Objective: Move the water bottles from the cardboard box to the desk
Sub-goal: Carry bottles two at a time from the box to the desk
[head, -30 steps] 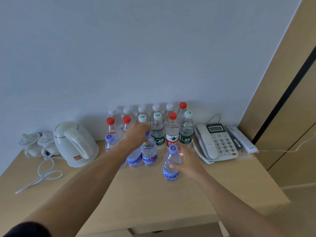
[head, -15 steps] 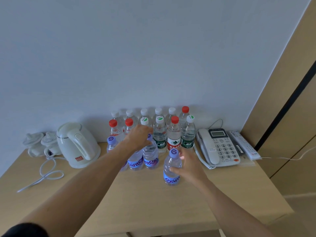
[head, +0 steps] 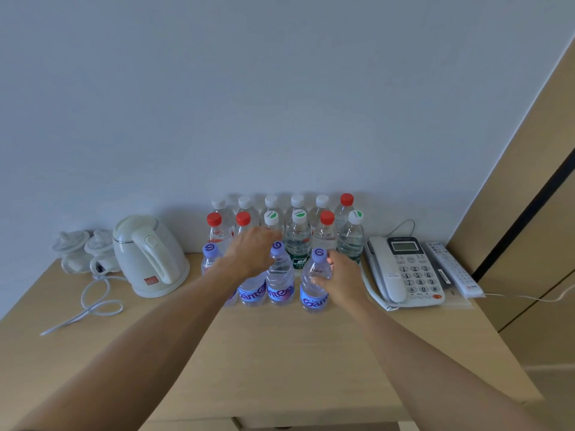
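Bottles stand upright in rows at the back of the desk point(head: 280, 353), and I see my right hand point(head: 340, 276) gripping the front-right bottle point(head: 315, 284) from its right, while my left hand point(head: 250, 255) curls over another bottle point(head: 251, 292).

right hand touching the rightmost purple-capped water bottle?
Touching. In the head view the right hand has its fingers curled round the body of the rightmost purple-capped clear plastic water bottle standing on the desk.
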{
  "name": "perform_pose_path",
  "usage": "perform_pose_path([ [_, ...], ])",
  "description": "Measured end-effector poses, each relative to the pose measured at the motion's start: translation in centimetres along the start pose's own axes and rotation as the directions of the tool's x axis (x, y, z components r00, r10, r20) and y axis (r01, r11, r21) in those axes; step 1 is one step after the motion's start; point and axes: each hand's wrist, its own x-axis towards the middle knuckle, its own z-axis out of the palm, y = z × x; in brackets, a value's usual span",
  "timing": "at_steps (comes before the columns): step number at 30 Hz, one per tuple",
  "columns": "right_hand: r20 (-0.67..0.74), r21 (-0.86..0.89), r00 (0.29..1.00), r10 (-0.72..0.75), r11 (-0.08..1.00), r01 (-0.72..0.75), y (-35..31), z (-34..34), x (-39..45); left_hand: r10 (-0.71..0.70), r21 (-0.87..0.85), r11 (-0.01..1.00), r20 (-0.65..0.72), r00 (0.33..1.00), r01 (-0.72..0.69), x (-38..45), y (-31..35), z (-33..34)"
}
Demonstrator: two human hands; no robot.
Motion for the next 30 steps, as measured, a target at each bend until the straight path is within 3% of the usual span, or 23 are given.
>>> perform_pose_path([
  [10, 0.018, 0.014, 1.0, -0.019, 1.0, 0.018, -1.5, 0.7, 2.1, 0.046, 0.123, 0.991, -0.002, 0.999, -0.045, 0.0, -0.3, 0.0],
  [30, 0.006, -0.065, 0.999, -0.032, 0.997, 0.033, -1.2, 0.4, 2.0, -0.03, 0.027, 0.999, -0.025, 0.999, 0.031, 1.3, 0.0, -0.1],
])
